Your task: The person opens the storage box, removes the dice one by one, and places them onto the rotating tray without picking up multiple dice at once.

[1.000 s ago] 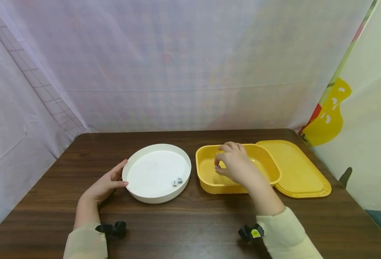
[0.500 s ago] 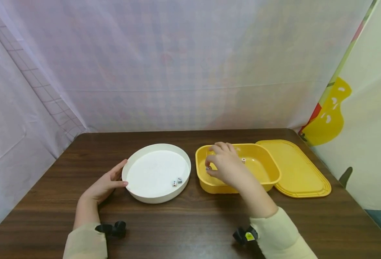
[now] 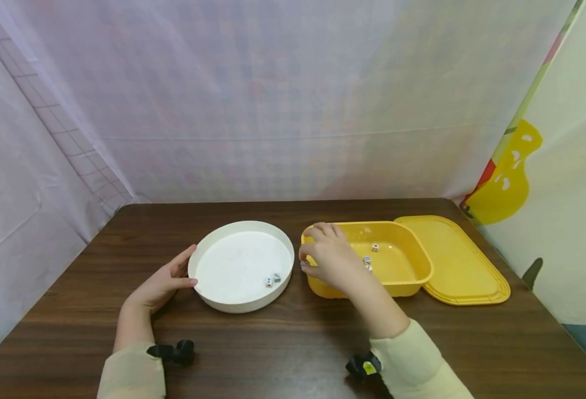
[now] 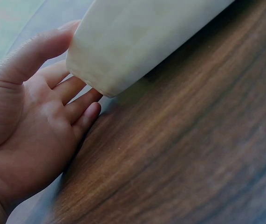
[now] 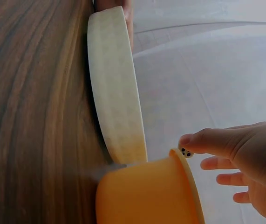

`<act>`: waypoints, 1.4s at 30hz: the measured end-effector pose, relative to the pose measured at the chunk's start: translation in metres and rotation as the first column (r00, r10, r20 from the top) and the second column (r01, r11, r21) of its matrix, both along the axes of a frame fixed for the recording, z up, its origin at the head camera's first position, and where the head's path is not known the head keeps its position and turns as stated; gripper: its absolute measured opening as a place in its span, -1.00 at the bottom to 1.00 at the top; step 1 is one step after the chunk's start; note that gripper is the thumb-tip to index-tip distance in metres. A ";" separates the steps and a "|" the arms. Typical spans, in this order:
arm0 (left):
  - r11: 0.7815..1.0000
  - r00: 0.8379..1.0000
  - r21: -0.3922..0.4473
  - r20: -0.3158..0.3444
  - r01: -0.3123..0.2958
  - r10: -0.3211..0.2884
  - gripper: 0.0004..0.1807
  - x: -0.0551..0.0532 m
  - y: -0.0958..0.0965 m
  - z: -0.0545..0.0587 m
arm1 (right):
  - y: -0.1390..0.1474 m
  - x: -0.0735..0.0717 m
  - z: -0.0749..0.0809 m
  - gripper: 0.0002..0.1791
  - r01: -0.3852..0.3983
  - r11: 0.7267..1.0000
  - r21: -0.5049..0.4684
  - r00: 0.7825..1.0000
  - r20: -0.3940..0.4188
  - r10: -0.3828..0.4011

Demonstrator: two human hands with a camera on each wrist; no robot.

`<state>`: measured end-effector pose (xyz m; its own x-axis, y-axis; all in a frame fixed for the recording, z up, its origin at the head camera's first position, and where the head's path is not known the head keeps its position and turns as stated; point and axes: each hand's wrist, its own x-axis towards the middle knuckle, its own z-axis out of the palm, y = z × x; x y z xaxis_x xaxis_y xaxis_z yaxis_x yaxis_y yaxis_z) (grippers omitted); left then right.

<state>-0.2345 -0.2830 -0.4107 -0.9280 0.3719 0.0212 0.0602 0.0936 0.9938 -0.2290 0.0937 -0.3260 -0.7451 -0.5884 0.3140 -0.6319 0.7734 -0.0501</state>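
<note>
A white die (image 5: 186,152) with dark pips is pinched between the thumb and finger of my right hand (image 3: 330,257). That hand is over the left rim of the yellow container (image 3: 407,244). Two or so other dice, one a die with red pips (image 3: 375,247), lie in the container behind the hand. My left hand (image 3: 165,282) rests against the left side of the round white tray (image 3: 238,260), thumb and fingers spread along its wall. In the tray, two dice (image 3: 273,280) lie near its right front edge.
A yellow lid (image 3: 462,260) lies flat to the right of the container, partly behind it. All stand on a dark wooden table (image 3: 253,354). Pale cloth (image 3: 283,111) hangs behind the table and at both sides.
My right hand has moved left with the die, from over the middle of the yellow container to its left rim, uncovering dice inside. The left hand and the white tray have stayed put.
</note>
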 end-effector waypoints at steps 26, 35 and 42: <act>1.000 1.000 0.005 -0.005 0.002 -0.002 -0.02 -0.002 0.000 0.000 | -0.038 -0.012 -0.015 -0.91 -0.013 1.000 -0.015 1.000 -0.005 0.013; 1.000 1.000 0.004 -0.005 0.001 -0.001 -0.02 -0.001 -0.001 0.000 | -0.045 -0.019 -0.022 -0.92 0.014 0.999 -0.033 1.000 -0.004 -0.014; 1.000 1.000 0.005 -0.005 0.001 -0.001 -0.02 -0.001 0.000 0.001 | -0.046 -0.022 -0.029 -0.90 0.014 1.000 -0.026 0.999 -0.036 -0.015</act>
